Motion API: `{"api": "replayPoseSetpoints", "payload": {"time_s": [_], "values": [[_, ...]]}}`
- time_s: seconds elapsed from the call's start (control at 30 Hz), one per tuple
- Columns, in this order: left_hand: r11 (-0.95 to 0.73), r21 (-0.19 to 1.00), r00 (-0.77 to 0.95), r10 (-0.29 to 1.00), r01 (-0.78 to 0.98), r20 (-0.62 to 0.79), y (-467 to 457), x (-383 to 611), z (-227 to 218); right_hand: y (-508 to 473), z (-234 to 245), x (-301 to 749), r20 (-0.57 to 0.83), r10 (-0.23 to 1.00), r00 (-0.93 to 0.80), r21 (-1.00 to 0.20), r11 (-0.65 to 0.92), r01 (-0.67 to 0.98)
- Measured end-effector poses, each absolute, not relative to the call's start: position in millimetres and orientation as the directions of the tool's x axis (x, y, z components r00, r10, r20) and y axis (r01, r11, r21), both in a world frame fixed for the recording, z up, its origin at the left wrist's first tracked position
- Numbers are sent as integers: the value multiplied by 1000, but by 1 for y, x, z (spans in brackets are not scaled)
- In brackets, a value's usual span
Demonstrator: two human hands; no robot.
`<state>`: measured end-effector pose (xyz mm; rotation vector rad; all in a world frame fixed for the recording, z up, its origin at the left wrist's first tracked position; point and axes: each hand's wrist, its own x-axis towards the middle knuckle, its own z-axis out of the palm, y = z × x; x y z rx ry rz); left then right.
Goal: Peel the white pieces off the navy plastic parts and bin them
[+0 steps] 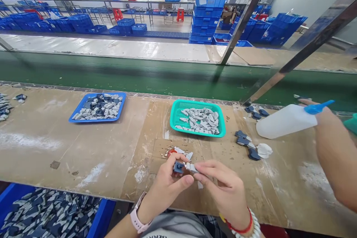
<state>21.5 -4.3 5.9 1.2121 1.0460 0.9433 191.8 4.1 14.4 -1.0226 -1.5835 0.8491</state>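
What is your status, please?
Left hand holds small dark blue block; right hand pinches pale grey piece against it. White plastic squeeze bottle off right, not obstructing.

- dark capital letters (154, 236) on a pale grey cloth shirt (178, 227), cut off by the lower edge of the view, read roughly "berk"

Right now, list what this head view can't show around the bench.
Blue-and-grey piece between the left hand and right hand: fingers hide much of it.
Red round thing on the cardboard: small, partly covered by pale pieces.
Blue crate: cut off by the bottom edge.
Teal object: cut off by the right edge.
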Motion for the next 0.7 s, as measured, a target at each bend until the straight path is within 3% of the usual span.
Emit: {"api": "replayPoseSetpoints", "payload": {"time_s": [0.23, 0.47, 0.6, 0.7], "values": [[-17, 988, 219, 976, 151, -17, -7, 30, 14, 4, 18, 189, 476, 834, -281, -794, 544, 271], [70, 947, 55, 994, 312, -92, -15, 33, 2, -13, 12, 177, 507, 729, -461, -626, 678, 384], [147, 965, -67, 989, 216, -135, -28, -2, -5, -1, 9, 186, 439, 692, -573, -658, 682, 319], [260, 965, -328, 916, 41, -232, -54, -55, -9, 42, 14, 200, 405, 760, -509, -639, 633, 437]]}}
